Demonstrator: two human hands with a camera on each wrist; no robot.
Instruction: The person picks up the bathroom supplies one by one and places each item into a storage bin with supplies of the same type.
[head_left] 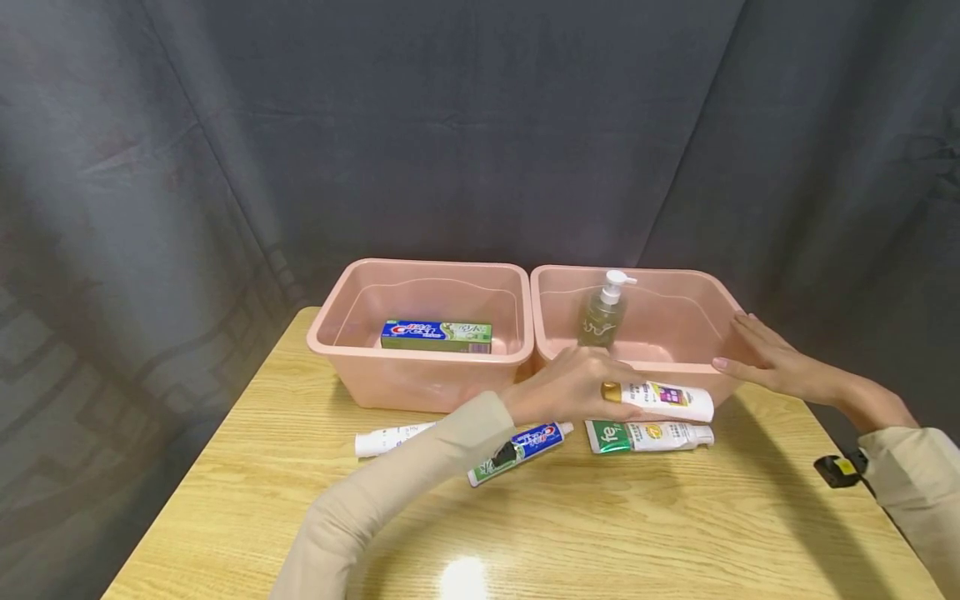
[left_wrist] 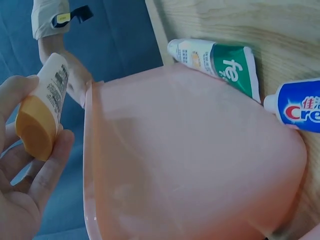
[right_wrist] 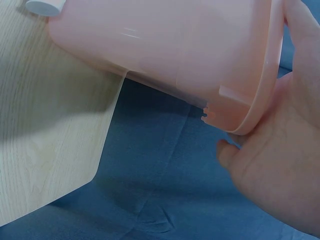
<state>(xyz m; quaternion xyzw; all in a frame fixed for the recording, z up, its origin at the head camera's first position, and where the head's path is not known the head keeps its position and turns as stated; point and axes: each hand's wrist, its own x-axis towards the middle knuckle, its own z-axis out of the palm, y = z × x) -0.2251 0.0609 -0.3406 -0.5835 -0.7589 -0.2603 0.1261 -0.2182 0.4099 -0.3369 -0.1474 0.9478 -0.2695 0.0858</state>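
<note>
My left hand (head_left: 562, 387) grips a white bottle with a gold cap (head_left: 678, 402), which lies sideways in front of the right pink bin (head_left: 675, 317). In the left wrist view, thumb and fingers pinch the bottle (left_wrist: 54, 82) near its cap. My right hand (head_left: 795, 371) touches the right bin's outer right corner, fingers extended along the side and thumb at the front rim. The right wrist view shows this hand (right_wrist: 285, 165) against the rim. Inside that bin stands a pump bottle (head_left: 602, 315) with a white top.
A left pink bin (head_left: 405, 387) holds a toothpaste box (head_left: 437, 335). On the table (head_left: 600, 533) lie a green-and-white tube (head_left: 652, 436), a blue-and-green Crest tube (head_left: 525, 450) and a white tube (head_left: 386, 440) partly behind my left sleeve. A dark curtain (head_left: 450, 133) hangs behind.
</note>
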